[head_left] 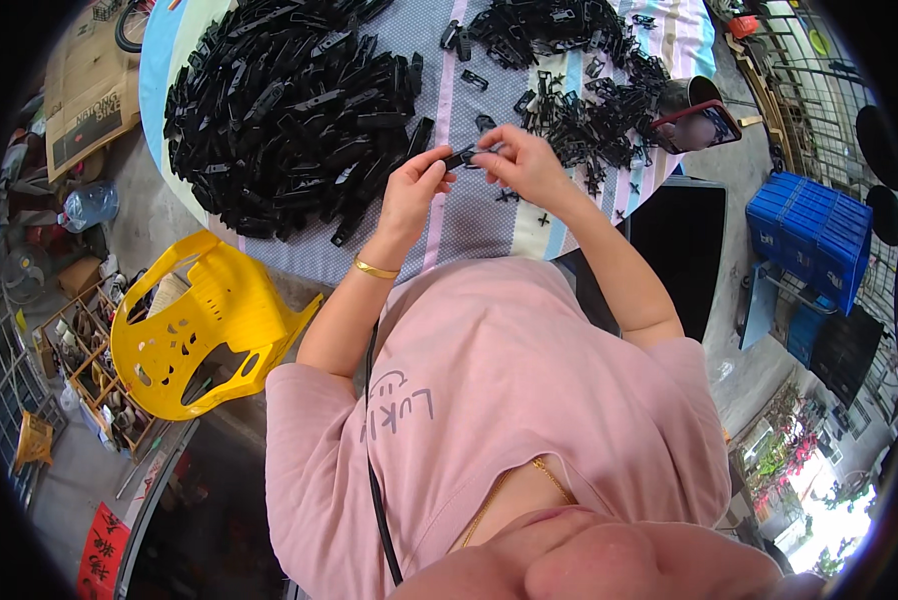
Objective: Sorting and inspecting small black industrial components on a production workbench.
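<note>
Between my two hands, above the table, is a small black plastic part, elongated in shape. The thumb and fingers of my left hand pinch one end of it. At its other end my right hand has its fingertips closed, partly covering it. To the left of my hands lies a big heap of long black plastic pieces. Beyond my right hand spreads a pile of smaller black pieces, some cross-shaped. Another heap of black pieces lies farther back, and a few loose ones lie in between.
A striped, dotted cloth covers the table. At its right edge stands a shiny, red-rimmed object. A yellow plastic chair is at my left. On the right are a blue crate and a dark flat panel.
</note>
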